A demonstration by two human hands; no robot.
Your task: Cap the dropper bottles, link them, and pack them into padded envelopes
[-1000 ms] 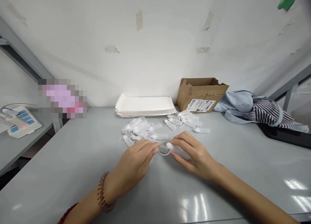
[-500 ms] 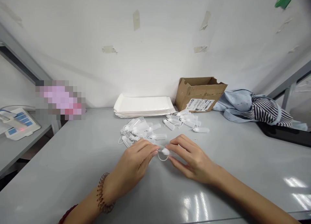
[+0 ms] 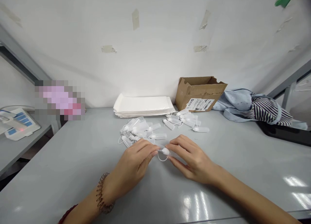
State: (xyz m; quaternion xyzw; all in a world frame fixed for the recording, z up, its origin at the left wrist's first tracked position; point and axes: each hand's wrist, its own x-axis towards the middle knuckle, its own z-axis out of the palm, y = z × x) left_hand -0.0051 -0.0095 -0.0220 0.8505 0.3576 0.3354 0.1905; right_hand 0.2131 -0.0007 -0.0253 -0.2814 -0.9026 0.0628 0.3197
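Head view shows one bottle (image 3: 166, 151) between left hand (image 3: 136, 160) and right hand (image 3: 191, 157).

The domed plastic cap (image 3: 165, 151) and thin looped plastic strap (image 3: 162, 160) are white; the cylindrical plastic bottles (image 3: 141, 127) are translucent whitish. The flat sheet stack (image 3: 144, 105) is white, the open cardboard box (image 3: 202, 90) brown with a black-on-white label (image 3: 199, 104). The fabric bundle (image 3: 259, 109) combines pale blue with black-and-white stripes; the flat tabletop (image 3: 85, 152) is grey.
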